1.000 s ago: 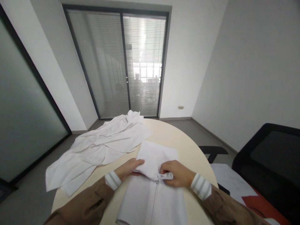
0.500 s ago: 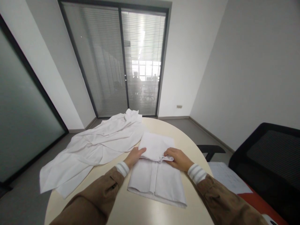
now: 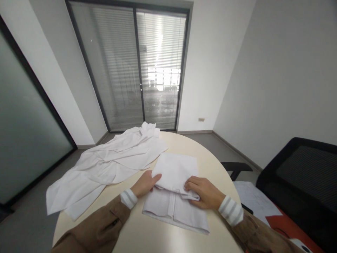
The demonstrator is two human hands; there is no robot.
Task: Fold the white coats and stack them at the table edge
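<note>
"Folded white cloth garment (image 3: pixel 175 168): where is it?"

"On the round cream-coloured tabletop (image 3: pixel 147 239), its hem nearest, an upper layer turned back over a lower one."

"And the grip?"

"The bare right hand (image 3: pixel 206 193) holds the fold's near right corner, fingers above, thumb below. The bare left hand (image 3: pixel 144 183) pinches its left edge, thumb on top."

"What's changed?"

"Half a second ago that right corner was curled up; now it lies flatter, so the fold looks neater."

"Beyond?"

"A crumpled white cloth (image 3: pixel 105 161), far left, then a dark-framed glass door (image 3: pixel 160 102)."
</note>
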